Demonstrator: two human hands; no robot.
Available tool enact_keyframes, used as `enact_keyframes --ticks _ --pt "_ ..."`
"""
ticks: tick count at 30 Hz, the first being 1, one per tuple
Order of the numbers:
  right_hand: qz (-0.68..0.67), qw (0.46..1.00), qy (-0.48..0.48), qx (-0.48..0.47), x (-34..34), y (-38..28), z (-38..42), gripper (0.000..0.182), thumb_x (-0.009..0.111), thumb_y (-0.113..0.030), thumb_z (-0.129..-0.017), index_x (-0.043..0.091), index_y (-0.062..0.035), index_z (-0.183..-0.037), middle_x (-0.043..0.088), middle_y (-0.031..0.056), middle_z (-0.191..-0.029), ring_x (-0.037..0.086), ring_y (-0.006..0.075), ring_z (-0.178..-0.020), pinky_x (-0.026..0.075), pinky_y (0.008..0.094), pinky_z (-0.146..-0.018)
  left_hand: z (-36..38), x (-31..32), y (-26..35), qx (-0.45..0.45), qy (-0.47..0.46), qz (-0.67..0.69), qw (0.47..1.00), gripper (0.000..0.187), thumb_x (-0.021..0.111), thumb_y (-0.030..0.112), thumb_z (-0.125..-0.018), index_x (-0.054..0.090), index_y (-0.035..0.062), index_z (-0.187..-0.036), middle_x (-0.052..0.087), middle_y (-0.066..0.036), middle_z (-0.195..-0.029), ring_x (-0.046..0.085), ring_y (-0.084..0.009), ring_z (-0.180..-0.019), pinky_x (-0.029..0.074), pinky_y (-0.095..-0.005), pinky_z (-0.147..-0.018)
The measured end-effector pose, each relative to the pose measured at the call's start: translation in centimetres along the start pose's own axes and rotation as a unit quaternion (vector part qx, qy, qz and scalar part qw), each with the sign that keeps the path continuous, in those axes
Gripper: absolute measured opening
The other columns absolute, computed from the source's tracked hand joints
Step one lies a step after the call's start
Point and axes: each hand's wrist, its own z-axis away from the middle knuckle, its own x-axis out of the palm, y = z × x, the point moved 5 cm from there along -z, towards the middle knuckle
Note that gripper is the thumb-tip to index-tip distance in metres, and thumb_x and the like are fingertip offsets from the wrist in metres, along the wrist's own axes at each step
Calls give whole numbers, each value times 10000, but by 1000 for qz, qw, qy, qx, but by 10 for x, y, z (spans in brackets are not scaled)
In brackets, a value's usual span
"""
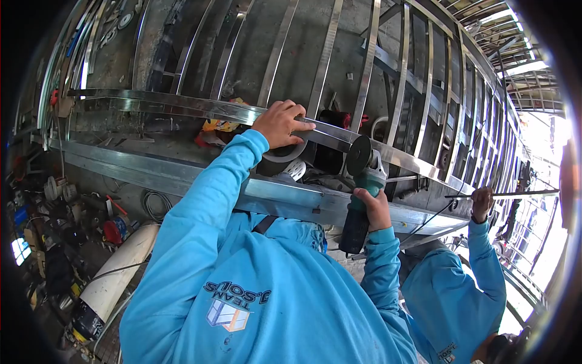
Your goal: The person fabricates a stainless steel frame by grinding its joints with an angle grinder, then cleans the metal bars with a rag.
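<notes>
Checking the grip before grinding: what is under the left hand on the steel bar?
The left hand rests on the steel bar. Below it hangs a grey curved piece. The bar beneath the palm is covered.

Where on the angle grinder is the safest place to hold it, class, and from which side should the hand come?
Grip the angle grinder around its long dark body, coming from the tail end below, as the right hand does. The disc sits at the top against the steel rail, so fingers stay clear there.

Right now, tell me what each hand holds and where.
Right hand grips the angle grinder by its dark body, below the head. Left hand clasps the metal rail at its edge.
</notes>
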Motion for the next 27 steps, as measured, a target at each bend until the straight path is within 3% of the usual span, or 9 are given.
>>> enact_keyframes --ticks 27 --pt "48 998 39 -20 5 -8 -2 338 737 -128 -771 590 -9 -1051 651 56 -889 618 139 -775 501 285 -707 0 4 -4 -3 -21 21 1000 458 778 392 -737 698 306 -1179 539 -28 -1167 494 -240 -1159 393 -414 -1032"
